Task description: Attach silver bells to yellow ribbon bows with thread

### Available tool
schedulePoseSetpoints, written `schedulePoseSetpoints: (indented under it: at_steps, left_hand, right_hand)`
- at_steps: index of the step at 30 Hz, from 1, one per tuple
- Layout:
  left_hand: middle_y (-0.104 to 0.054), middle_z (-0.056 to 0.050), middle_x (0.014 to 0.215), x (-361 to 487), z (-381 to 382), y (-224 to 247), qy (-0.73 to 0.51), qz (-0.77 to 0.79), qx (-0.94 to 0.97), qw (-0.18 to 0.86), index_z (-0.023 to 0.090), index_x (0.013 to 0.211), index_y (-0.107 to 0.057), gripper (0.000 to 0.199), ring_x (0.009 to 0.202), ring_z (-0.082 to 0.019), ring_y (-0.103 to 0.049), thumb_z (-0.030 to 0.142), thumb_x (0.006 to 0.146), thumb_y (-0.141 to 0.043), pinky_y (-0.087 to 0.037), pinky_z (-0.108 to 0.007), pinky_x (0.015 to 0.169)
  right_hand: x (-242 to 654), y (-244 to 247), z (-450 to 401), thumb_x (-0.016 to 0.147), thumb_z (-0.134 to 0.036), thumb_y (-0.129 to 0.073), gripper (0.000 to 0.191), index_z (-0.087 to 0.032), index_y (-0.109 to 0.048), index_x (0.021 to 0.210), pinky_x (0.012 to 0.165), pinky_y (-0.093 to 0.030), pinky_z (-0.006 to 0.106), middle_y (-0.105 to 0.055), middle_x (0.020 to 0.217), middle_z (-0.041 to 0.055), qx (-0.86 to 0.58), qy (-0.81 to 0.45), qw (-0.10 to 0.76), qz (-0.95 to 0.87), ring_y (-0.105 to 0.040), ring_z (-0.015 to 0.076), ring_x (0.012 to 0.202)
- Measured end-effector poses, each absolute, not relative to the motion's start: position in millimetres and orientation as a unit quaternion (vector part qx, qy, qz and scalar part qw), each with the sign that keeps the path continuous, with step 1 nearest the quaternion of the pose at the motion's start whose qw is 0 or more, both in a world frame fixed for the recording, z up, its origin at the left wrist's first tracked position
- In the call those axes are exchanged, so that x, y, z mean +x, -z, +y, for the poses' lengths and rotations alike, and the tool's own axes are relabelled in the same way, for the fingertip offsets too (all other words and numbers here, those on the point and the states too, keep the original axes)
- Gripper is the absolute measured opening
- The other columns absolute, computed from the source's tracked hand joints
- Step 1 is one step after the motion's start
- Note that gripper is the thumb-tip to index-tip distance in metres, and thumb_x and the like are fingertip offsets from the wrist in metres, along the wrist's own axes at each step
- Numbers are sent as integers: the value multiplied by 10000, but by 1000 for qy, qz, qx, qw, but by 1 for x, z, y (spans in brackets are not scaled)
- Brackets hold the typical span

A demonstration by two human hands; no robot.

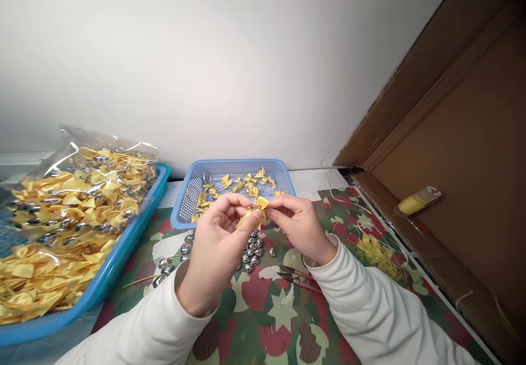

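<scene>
Between my two hands is a small yellow ribbon bow with thin gold strands trailing from it. My left hand is closed, thumb and fingers pinching the bow and its strands. From the other side my right hand pinches the bow's edge with thumb and forefinger. Just behind the hands stands a blue mesh basket with several yellow bows and gold loops in it. Below them lie several silver jingle bells, partly hidden by my left hand. More bells rest beside my left wrist.
At left, a larger blue basket holds a clear plastic bag full of yellow bows and bells. Thread snips lie by my right sleeve. Yellow thread scraps and a yellow bottle are at right, near a cardboard wall.
</scene>
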State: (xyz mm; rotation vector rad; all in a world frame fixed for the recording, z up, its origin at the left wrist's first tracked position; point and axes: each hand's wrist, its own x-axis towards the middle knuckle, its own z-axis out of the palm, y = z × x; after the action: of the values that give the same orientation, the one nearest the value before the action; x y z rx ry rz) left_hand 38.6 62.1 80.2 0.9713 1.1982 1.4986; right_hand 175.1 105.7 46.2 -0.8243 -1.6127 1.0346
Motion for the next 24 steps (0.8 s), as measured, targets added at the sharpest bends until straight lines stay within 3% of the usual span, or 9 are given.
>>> schedulePoseSetpoints:
  at_steps: [6,11,16,24]
  left_hand:
    - [-527,50,603,32,70,-74,-593,479,405,504,195,778,-560,267,570,-101,-496,235,634,-781,-410,-213,573]
    - [-544,21,659,29,74,-70,-598,510,483,385,200,707,-563,234,623,-119,-490,197,611,-776,-398,-225,618]
    - [-527,5,634,32,70,-69,-592,530,506,337,218,611,-535,225,640,-153,-472,219,599,-760,-392,-247,631]
    - [-512,15,629,27,78,-65,-569,510,537,358,213,619,-494,267,635,-143,-462,221,610,-760,-372,-246,627]
  right_hand:
    - [184,-66,100,809,-166,-612,107,-182,-713,775,679,-501,275,-693,731,26,-383,-297,460,-744,-621,138,693]
    - [192,-88,87,806,-167,-622,92,-197,-707,789,636,-475,265,-677,718,21,-360,-223,427,-799,-600,134,659]
    - [182,-70,88,848,-198,-584,108,-197,-686,810,654,-446,287,-649,708,29,-389,-133,419,-809,-581,150,679]
    - [175,-47,102,887,-175,-527,179,-219,-678,803,717,-461,332,-669,755,44,-327,-120,503,-791,-582,172,755]
